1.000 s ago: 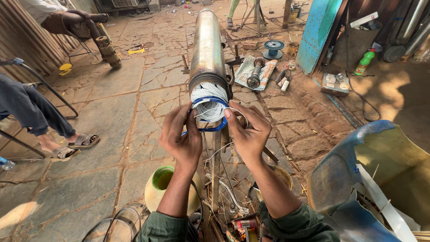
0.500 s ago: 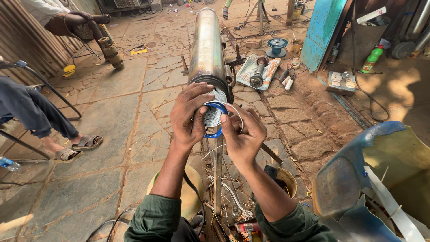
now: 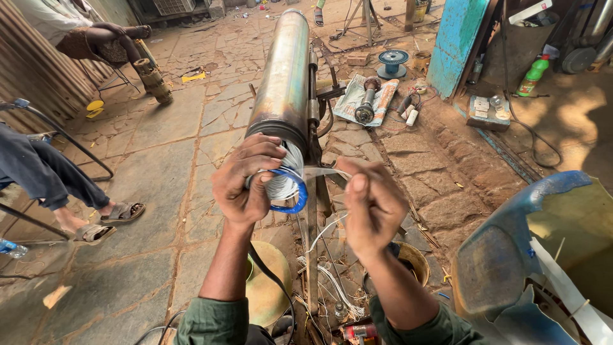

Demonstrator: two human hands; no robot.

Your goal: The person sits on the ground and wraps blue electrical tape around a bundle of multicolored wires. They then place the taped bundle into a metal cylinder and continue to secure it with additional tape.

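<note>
A long steel motor cylinder (image 3: 285, 76) lies on a metal stand (image 3: 312, 223), its near end facing me. White wire windings (image 3: 288, 174) with a blue ring (image 3: 295, 203) stick out of that end. My left hand (image 3: 246, 179) is closed over the left side of the windings. My right hand (image 3: 371, 204) is just right of the cylinder's end, fingers pinched on a thin white strip (image 3: 323, 171) that runs to the windings. Loose white wires (image 3: 332, 281) hang below.
A yellow-green pot (image 3: 268, 287) stands below my hands. A blue plastic chair (image 3: 536, 255) is at the right. A seated person's sandalled feet (image 3: 105, 220) are at the left. A motor rotor (image 3: 366, 102), a spool (image 3: 393, 62) and a green bottle (image 3: 534, 75) lie farther back.
My right hand has pulled away to the right of the windings, drawing the white strip out. My left hand has stayed on the end of the cylinder.
</note>
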